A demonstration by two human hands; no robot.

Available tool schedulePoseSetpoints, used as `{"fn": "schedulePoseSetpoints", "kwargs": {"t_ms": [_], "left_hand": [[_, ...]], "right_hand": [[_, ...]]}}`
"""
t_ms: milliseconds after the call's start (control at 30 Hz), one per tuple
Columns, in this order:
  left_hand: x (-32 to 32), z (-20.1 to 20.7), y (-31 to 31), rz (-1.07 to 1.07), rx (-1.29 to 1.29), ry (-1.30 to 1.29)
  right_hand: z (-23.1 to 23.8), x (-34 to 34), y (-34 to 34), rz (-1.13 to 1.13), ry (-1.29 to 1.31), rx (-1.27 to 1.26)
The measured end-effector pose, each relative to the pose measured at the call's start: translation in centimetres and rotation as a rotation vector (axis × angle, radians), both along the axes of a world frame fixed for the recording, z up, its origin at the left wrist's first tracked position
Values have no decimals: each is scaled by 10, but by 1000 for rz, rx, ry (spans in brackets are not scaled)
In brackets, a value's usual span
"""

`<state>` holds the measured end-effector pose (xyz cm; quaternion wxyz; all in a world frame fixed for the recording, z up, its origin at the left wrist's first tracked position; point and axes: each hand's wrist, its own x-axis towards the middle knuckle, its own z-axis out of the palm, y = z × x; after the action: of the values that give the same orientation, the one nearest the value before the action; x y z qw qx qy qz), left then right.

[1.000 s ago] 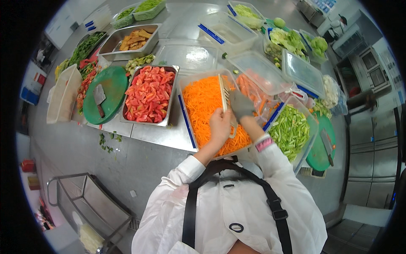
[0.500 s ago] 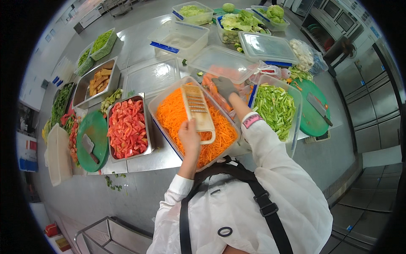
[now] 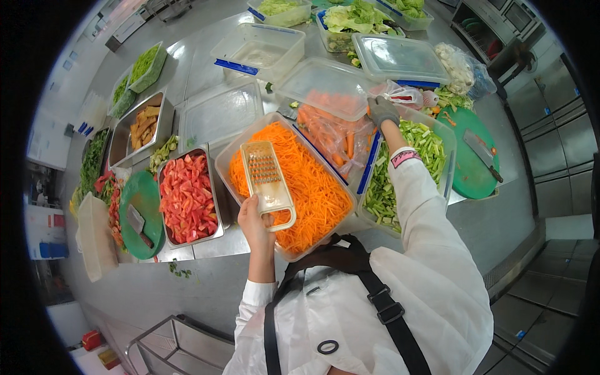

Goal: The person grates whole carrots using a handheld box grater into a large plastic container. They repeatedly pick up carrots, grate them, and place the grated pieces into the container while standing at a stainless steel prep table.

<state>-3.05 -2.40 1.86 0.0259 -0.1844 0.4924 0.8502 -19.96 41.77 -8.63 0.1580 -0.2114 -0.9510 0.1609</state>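
My left hand point(image 3: 255, 226) is closed round the handle end of a pale flat grater point(image 3: 267, 173) with a metal grating plate. The grater lies tilted over a clear tub point(image 3: 223, 164) full of shredded carrot point(image 3: 319, 197). My right hand point(image 3: 382, 111), in a grey glove, is reached out past the tub, by the corner of a clear lid point(image 3: 325, 84). Its fingers look curled, with a bit of orange by them; what they hold is hidden. Whole carrots point(image 3: 344, 134) lie in a clear plastic bag just left of that hand, partly under the lid.
A steel pan of cut tomato point(image 3: 187, 203) stands left, a tub of chopped green stalks point(image 3: 412, 165) right. Knives point(image 3: 481, 153) lie on both green boards, the left board point(image 3: 145, 234) and right board point(image 3: 465, 178). An uncovered clear tub point(image 3: 265, 53) stands at the back.
My right hand has moved right and away from over the bagged carrots to the lid's corner. My left hand has shifted the grater left, with its grating face turned more into view.
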Motion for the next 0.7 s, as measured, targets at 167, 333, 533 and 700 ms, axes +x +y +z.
{"fn": "schedulePoseSetpoints", "kwargs": {"t_ms": [167, 333, 533, 700], "left_hand": [[0, -5, -18, 106, 5, -2], [-1, -3, -26, 135, -25, -34], [-5, -2, -18, 94, -28, -64], [-1, 4, -11, 83, -33, -61]], "right_hand": [[63, 19, -64, 107, -53, -206], [83, 35, -90, 824, -807, 276], [7, 32, -130, 245, -832, 87], [-21, 18, -149, -13, -778, -20]]}}
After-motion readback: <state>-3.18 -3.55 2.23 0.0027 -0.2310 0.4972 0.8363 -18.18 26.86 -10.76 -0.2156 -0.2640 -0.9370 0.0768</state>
